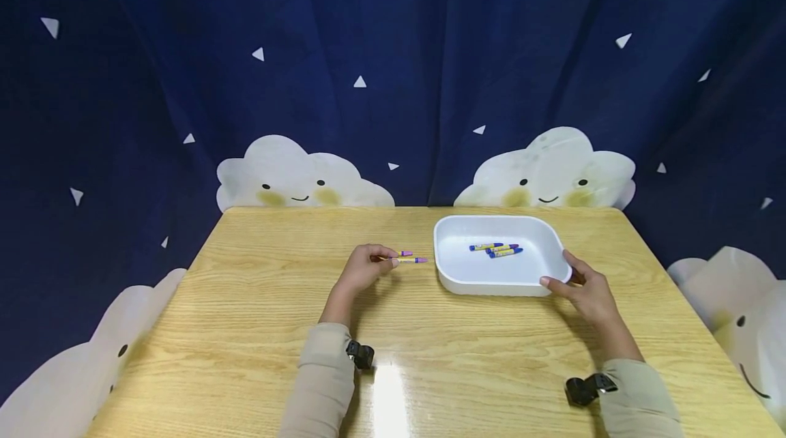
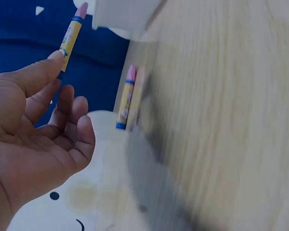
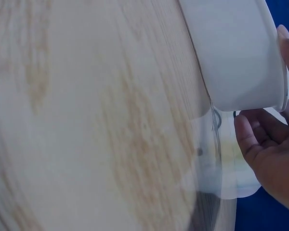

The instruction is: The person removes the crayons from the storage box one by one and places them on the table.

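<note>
3 yellow-wrapped crayons (image 1: 505, 253) in white plastic tray (image 1: 491, 287), right hand (image 1: 586, 291) gripping it; seemingly outstanding: pink-tipped crayon (image 2: 72, 41) left hand (image 1: 365, 269) pinches, another crayon (image 2: 125, 102) on wooden tabletop (image 1: 479, 356)

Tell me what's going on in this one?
A person's left hand pinches a pink-tipped crayon outside a white tray, with a second pink-tipped crayon lying on the wooden table close by. The right hand grips the tray at its near right corner. Three crayons lie inside the tray.
</note>
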`<state>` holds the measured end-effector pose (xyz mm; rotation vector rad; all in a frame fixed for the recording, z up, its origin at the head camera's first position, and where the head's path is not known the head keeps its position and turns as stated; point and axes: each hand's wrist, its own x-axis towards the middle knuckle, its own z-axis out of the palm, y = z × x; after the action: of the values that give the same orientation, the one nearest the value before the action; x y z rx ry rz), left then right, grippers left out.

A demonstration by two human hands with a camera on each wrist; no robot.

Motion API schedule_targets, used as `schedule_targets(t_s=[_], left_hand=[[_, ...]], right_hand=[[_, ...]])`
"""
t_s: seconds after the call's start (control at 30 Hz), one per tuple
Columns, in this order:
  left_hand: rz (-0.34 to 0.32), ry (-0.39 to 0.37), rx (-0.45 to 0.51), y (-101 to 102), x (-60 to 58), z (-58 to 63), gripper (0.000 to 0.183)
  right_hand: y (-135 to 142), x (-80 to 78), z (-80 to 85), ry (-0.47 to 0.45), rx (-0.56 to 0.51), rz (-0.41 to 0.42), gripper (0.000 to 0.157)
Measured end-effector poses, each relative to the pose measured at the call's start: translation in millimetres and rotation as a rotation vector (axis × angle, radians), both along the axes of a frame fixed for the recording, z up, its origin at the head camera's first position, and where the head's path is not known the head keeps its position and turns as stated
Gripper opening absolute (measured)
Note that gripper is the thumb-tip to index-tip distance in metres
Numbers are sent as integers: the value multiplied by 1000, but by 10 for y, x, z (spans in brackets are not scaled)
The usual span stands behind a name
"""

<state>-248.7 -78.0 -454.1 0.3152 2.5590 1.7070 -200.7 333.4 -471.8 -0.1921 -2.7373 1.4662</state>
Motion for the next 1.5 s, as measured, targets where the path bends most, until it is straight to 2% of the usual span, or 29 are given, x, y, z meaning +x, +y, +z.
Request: schedule_targets(t_s=[0.2,0.5,0.7,1.03,1.17,1.33,1.5], left_hand=[[14,-10,-67,-112,-37,-62,11],[85,-60,-162,-208,-107,-230,13],[134,-65,-226,-209,-166,-289,9],[171,-64,-339,-138,-238,-328,5],[190,-68,-345,-94,-249,-342,6],[173,-65,-343,-83,-260,-344,10],[134,-138,-225,-126,-221,-227,25]], right_hand=[[3,2,36,-5,10,2,95],[-4,14,11,5,-24,15,95],[3,28,-3,15,-33,9,95],[10,21,-4,26,-47,10,93],[20,27,7,23,-45,3,94],[33,23,-9,31,-49,-1,94],[16,15,-33,20,-48,-3,95]])
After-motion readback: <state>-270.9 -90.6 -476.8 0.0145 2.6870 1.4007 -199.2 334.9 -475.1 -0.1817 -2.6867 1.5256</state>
